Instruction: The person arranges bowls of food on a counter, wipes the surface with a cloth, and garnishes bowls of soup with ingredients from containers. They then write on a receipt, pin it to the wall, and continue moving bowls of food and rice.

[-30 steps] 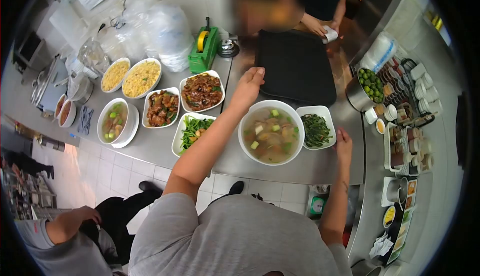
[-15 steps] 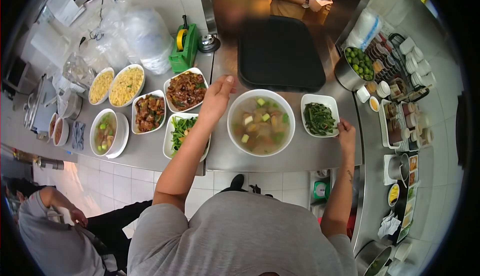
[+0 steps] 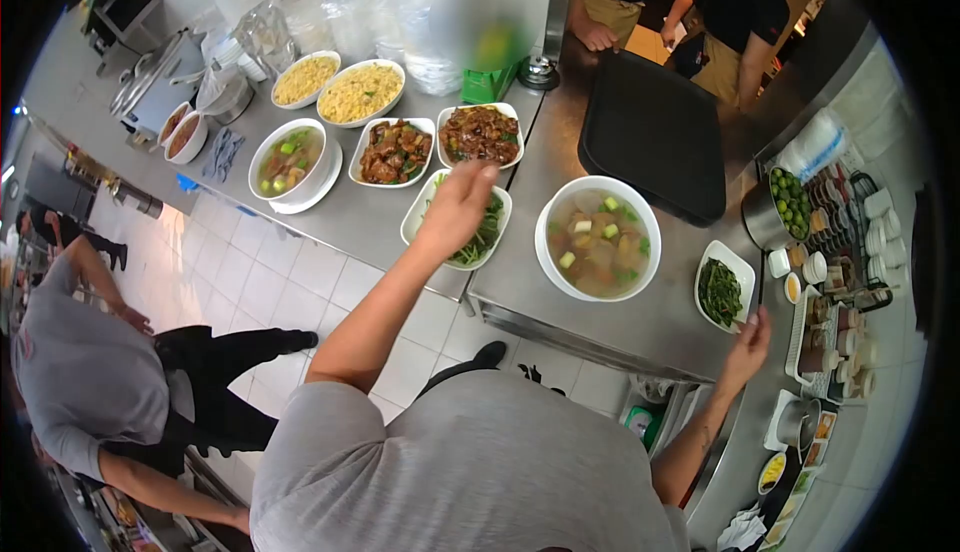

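Note:
My left hand (image 3: pixel 460 210) hovers above a white dish of bright green stir-fried vegetables (image 3: pixel 487 232), covering part of it. Its fingers stretch out loosely, holding nothing. To its right stands a large white bowl of clear soup (image 3: pixel 600 239) with pale green chunks, on the steel counter. At the far right, my right hand (image 3: pixel 747 347) has its fingertips closed on the near corner of a white dish of dark cooked greens (image 3: pixel 720 292). Just beyond my left hand are two square dishes of brown glazed meat (image 3: pixel 480 136) (image 3: pixel 396 152).
A black tray (image 3: pixel 655 137) lies at the pass, with people (image 3: pixel 725 22) behind it. Leftward are a second soup bowl (image 3: pixel 290 162), fried rice (image 3: pixel 361 93) and a bell (image 3: pixel 538 73). A pot of green limes (image 3: pixel 777 207) and condiments sit right. A co-worker (image 3: pixel 95 352) stands left.
The view has turned left, so the dishes appear shifted right. My left hand has moved left, from near the soup bowl to over the green vegetables. My right hand stays at the dish corner.

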The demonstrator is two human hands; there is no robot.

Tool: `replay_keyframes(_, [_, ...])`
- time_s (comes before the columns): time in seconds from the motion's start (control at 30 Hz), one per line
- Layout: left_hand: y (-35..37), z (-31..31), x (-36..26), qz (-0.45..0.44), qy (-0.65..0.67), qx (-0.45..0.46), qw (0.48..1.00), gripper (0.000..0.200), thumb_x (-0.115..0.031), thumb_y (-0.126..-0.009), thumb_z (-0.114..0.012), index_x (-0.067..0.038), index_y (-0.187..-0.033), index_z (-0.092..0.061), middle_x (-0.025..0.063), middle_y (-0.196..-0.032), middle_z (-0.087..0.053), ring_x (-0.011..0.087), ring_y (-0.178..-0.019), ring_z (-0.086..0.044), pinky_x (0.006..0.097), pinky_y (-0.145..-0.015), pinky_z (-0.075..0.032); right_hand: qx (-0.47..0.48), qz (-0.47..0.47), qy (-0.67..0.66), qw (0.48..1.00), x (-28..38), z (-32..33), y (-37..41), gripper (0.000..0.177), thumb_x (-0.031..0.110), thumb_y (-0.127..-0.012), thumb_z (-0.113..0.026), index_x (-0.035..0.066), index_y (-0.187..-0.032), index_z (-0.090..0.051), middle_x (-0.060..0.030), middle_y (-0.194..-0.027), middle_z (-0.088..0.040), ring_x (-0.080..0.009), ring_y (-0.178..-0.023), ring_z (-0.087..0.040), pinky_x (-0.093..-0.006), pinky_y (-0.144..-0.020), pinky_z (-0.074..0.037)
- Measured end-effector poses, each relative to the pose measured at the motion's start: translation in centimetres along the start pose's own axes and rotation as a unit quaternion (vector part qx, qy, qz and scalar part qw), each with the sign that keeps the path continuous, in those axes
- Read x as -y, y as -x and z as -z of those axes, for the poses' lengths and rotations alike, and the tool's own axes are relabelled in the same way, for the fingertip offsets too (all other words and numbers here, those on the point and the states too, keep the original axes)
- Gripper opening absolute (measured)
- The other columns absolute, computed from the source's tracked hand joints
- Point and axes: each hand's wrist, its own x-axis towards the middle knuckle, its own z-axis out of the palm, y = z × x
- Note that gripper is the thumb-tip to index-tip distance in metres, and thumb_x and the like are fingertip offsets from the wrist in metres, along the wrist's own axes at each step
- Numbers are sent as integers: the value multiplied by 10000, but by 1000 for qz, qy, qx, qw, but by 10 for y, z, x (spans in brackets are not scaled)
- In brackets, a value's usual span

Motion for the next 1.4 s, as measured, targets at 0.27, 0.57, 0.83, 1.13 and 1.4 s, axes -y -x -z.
replay_keyframes(0.27, [71,55,37,60,-202,-96,973,326,-263,-923,-429,33,-817,-515,246,-825,-531,397,-795,-515,437,-724,-399,313,-287,-218,879,64,-93,118,319,248,-933,-478,18,-1154,-488,-126,-828,-607,-172,-663,-613,-256,-534,-475])
replay_keyframes(0.57, [102,126,79,182,-115,-171,962,352,-297,-923,-424,22,-825,-537,182,-759,-538,256,-618,-555,375,-570,-441,562,-153,-224,781,113,-130,185,288,196,-938,-452,5,-1151,-491,-117,-874,-599,-145,-713,-597,-248,-608,-473])
replay_keyframes(0.83, [62,256,167,240,57,-378,893,459,-411,-901,-401,-14,-1112,-496,101,-892,-523,165,-681,-540,296,-522,-450,646,-118,-272,703,196,-200,199,286,181,-941,-442,4,-1160,-491,-105,-911,-602,-149,-765,-590,-260,-665,-470])
replay_keyframes(1.13, [-13,399,244,220,84,-288,928,533,-502,-888,-384,-60,-1140,-543,109,-947,-564,187,-790,-547,323,-661,-444,681,-130,-141,707,207,-306,233,301,236,-943,-448,-4,-1107,-527,-106,-946,-608,-166,-839,-590,-264,-692,-473])
replay_keyframes(1.4, [-41,356,115,11,-24,-308,951,286,-247,-931,-420,-29,-1017,-585,23,-789,-552,96,-661,-485,218,-577,-401,531,-407,-185,720,162,-217,194,219,162,-911,-480,-9,-1032,-545,-178,-891,-636,-232,-771,-648,-315,-641,-533])
